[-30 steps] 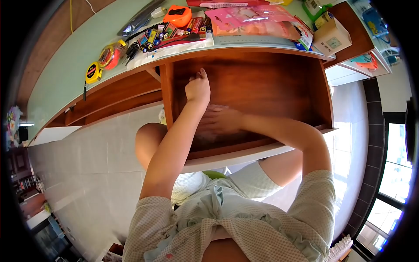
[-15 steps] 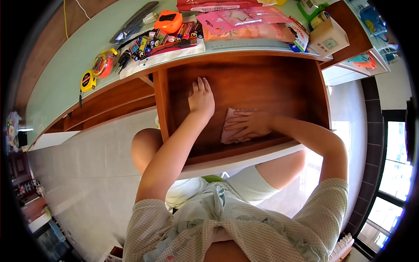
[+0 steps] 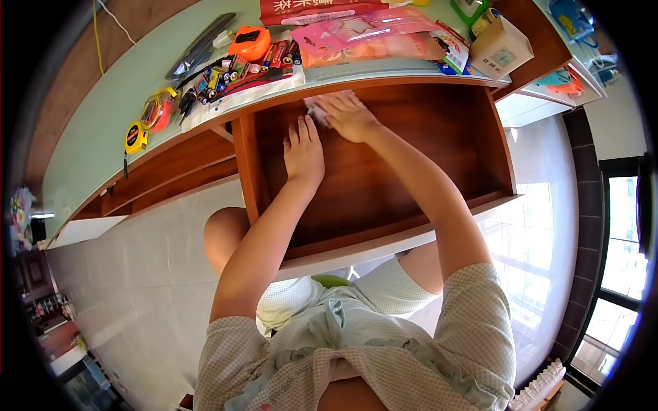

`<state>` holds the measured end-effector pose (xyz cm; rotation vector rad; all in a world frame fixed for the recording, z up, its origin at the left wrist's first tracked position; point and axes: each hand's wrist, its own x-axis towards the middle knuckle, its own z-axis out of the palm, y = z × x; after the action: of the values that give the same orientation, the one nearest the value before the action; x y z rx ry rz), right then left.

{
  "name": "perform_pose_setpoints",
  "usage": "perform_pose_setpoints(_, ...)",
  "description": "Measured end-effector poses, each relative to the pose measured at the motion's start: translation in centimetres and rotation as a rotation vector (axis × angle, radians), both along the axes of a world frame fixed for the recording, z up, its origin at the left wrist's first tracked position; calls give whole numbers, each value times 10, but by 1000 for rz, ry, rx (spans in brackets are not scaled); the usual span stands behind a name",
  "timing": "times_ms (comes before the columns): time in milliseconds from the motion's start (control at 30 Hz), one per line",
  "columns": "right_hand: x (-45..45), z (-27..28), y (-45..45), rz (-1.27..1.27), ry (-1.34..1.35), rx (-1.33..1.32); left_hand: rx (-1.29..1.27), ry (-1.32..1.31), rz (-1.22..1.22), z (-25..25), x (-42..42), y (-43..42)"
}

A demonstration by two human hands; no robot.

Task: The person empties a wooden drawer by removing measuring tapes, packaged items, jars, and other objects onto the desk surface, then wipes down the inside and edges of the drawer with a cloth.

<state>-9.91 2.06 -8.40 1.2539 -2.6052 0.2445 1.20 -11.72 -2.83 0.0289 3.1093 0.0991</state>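
A brown wooden drawer [image 3: 404,171] is pulled out from under a glass-topped desk. Inside it, near the back left, my right hand [image 3: 348,116] lies flat with its fingers apart on a pale pink cloth [image 3: 317,109], pressing it against the wood. My left hand [image 3: 303,152] is just below and to the left of the cloth, over the drawer's left part, fingers stretched out and holding nothing. Its fingertips come close to the cloth; whether they touch it I cannot tell.
On the desk top [image 3: 89,137] lie a yellow tape measure [image 3: 136,138], an orange tape measure [image 3: 250,43], several batteries, cables and pink packets [image 3: 363,31]. A white box [image 3: 500,49] stands at the right. The drawer's white front edge [image 3: 384,236] crosses above my legs.
My right hand has moved with the cloth from the drawer's front middle to its back left. My left hand has shifted slightly left and down, still spread.
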Motion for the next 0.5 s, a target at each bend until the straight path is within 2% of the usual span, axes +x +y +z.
perform_pose_setpoints(167, -3, 8, 61, -177, -89, 16, -81, -82, -181, -13, 7, 14)
perform_pose_setpoints(267, -10, -5, 112, -470, -200, 9, -173, -144, -249, -11, 11, 23)
perform_pose_setpoints(333, -9, -2, 110, -552, -215, 92, -179, -182, -266, -7, 10, 27)
perform_pose_setpoints(367, -7, -2, 107, -597, -226, 131, -175, -110, -279, -8, 10, 29)
perform_pose_setpoints(433, -2, -1, 98, -544, -247, 113, -169, 32, -309, -16, 10, 32)
perform_pose_setpoints(500, 13, 5, 96, -483, -286, 144, -31, -15, -310, -27, 4, 39)
